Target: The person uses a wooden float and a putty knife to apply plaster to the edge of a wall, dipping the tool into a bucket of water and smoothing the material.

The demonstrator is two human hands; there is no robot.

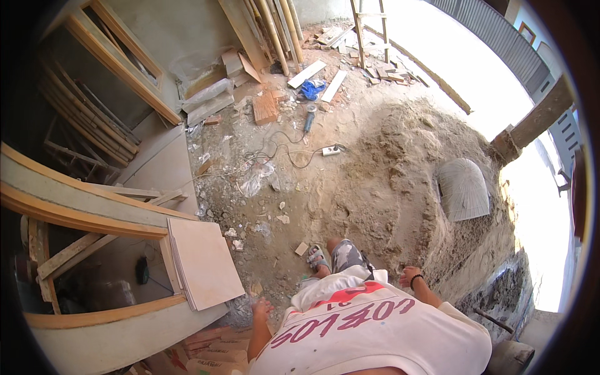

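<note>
Shirt (365, 334), left hand (262, 307) (room beside panel edges (226, 259))

A pale top panel (206, 262) hides most of the stack (179, 270) beneath; bamboo poles (275, 31) and a ladder (359, 37) leave my view above; paper sacks (219, 357), below.

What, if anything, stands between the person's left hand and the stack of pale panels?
Nothing visible: in this view, only a narrow gap separates the left hand from the near right corner of the pale panels.

Smooth matt tiles (206, 262), rough grainy sand (390, 169), smooth wooden frame (122, 67), glossy crinkled plastic sheet (256, 180)
</note>
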